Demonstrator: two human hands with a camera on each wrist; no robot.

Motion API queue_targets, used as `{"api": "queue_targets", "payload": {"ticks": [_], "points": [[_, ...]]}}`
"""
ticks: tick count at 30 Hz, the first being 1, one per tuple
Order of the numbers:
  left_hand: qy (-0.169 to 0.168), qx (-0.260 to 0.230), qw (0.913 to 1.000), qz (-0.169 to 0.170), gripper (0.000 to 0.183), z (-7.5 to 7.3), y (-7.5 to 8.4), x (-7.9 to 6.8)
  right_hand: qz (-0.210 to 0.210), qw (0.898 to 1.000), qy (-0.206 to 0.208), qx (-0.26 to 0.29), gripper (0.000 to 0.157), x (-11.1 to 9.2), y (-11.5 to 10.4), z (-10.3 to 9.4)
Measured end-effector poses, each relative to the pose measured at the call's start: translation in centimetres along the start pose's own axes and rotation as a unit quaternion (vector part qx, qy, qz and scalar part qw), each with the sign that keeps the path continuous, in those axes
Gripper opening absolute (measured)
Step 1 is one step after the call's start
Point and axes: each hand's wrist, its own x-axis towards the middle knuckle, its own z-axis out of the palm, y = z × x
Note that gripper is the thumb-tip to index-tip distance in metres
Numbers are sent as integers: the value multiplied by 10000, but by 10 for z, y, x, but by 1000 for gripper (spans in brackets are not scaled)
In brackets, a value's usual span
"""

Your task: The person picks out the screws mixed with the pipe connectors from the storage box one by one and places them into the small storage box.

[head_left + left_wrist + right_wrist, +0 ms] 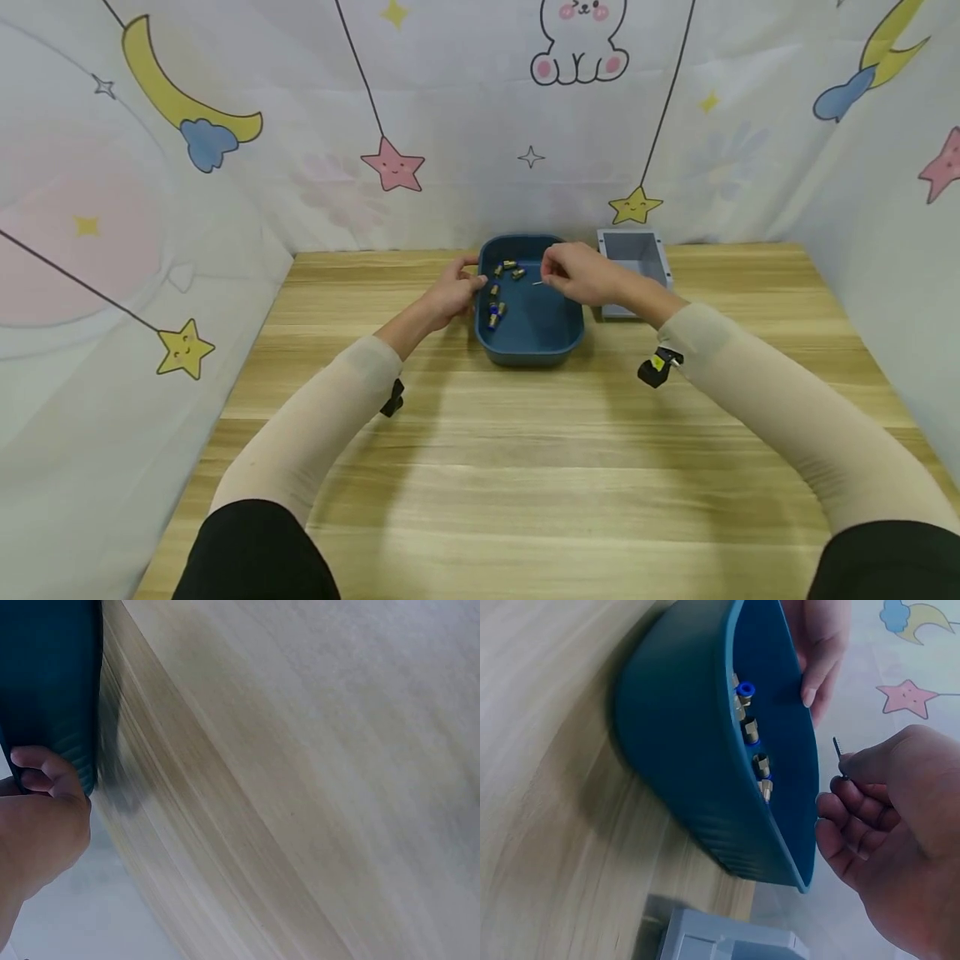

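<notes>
A dark blue plastic bin (pixel 536 333) stands on the table with several brass fittings with blue collars (pixel 494 291) inside, mostly along its left side. My left hand (pixel 450 293) grips the bin's left rim, its thumb over the edge, as the right wrist view also shows. Above the bin's right side, my right hand (pixel 583 273) pinches a small thin screw (pixel 838 748) between thumb and forefinger. Its other fingers are curled in. The screw's threaded end sticks out past the fingertips; the rest is hidden.
Just right of the bin is a grey open box (pixel 636 258), partly covered by my right hand and forearm. Both stand near the back edge of the wooden table (pixel 480 467). A printed white curtain (pixel 465 100) hangs behind and along the sides.
</notes>
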Motion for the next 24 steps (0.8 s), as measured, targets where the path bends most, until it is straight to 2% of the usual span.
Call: {"api": "queue_targets", "payload": {"ticks": [10,17,24], "points": [[28,70,10000,26,49,-2,-2,2,-115,9998,150,-86,6,-20,10,-6],[18,71,10000,58,48,0,-1,1,183,9996,211,14,5,-29,16,-9],[63,55,10000,16,48,0,0,0,171,9990,423,34,6,-35,20,-11]]}}
